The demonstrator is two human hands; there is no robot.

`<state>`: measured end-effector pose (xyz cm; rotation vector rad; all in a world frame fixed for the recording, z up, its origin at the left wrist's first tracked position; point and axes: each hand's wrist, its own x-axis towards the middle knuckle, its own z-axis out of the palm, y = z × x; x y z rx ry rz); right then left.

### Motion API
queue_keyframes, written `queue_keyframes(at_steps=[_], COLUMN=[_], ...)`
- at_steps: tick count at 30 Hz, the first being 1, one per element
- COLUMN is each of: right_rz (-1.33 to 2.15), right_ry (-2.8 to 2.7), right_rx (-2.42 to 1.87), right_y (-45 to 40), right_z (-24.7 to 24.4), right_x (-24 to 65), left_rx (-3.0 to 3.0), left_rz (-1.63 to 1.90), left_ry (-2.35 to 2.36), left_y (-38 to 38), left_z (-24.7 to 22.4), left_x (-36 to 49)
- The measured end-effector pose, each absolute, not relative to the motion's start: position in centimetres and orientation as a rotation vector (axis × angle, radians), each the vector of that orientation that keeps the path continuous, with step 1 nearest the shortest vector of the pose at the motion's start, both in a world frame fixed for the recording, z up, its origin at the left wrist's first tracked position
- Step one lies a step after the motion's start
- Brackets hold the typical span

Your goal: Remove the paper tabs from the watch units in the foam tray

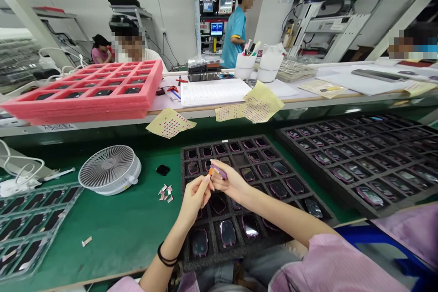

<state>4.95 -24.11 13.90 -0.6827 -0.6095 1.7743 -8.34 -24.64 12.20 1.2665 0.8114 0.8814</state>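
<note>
Above the dark foam tray (214, 237), my two hands meet. My right hand (230, 181) is closed around a small purple part (219, 172), seen edge-on and mostly covered by the fingers. At its left end sits a small orange tab (210, 171), pinched between the thumb and finger of my left hand (197, 193). Whether the tab is attached to the purple part I cannot tell. Purple-rimmed, dark-glass pieces shaped like watch faces, such as this one (227, 232), lie in the tray's compartments under my hands.
Another foam tray (342, 175) of similar pieces lies to the right. On the green mat are a grey fan (110, 169), a black piece (163, 170), small pale strips (166, 192) and clear plastic trays (30, 223). A pink foam tray (150, 86) sits on the shelf ahead.
</note>
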Motion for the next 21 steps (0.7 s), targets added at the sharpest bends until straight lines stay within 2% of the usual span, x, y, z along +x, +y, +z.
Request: queue_keyframes(at_steps=[9,12,14,15,21], right_rz=[1.508,1.256,0.841,0.74,0.524], right_ry=[-0.919,-1.093,-1.301,-1.328,-1.514], right_rx=[-0.892,-1.115,-1.454,-1.521,-1.674], right_y=[-24.8,-23.1,-21.6,-20.9,-19.2], right_z=[12.2,10.9,10.0,9.6,7.8], right_x=[4.5,8.1,11.6,13.3,18.4], left_rx=[1.253,1.324,1.463,1.555,1.788], left_rz=[0.911,0.9,0.881,0.852,0.675], left_ry=[0.928,1.03,1.154,1.23,1.644], left_y=[-24.4,-24.3,-23.9,-23.6,-22.9], left_z=[12.2,11.5,10.7,10.3,8.1], left_x=[-8.2,-10.6,-13.0,-14.2,-18.9])
